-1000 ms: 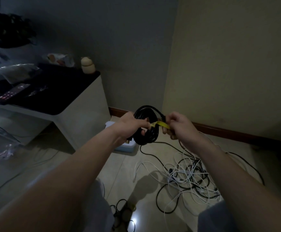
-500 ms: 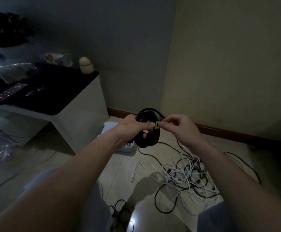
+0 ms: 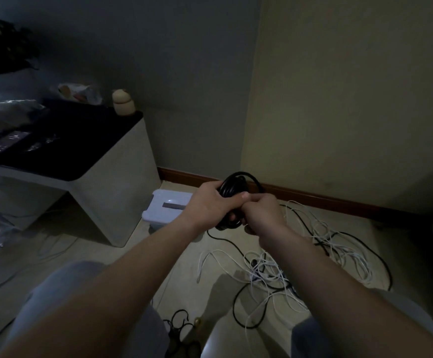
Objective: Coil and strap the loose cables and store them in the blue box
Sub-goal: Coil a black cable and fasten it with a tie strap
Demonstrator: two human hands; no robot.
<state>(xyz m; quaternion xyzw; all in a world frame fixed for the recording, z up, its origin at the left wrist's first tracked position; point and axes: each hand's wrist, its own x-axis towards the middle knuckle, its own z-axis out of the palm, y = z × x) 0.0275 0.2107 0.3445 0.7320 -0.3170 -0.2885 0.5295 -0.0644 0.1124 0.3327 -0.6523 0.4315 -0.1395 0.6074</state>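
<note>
"Cable coil (image 3: 232, 186), black: where is it found?"

"It is held in the air above the floor (image 3: 401, 249), between both hands, near the room's corner. The ring is stood roughly upright, its long axis running top to bottom."

"How are the hands set?"

"The left hand (image 3: 210, 205) is wrapped round the coil's left side, thumb laid across the front. The right hand (image 3: 264, 213) is curled at the lower right turns, touching that thumb. No strap can be made out."

"And the box (image 3: 163, 213)?"

"It is seen on the floor by the table (image 3: 122, 182), lid on, below and left of the coil, just beyond the left wrist. The left hand is judged nearer. Loose cables (image 3: 274, 272) are left on the floor to the right."
</note>
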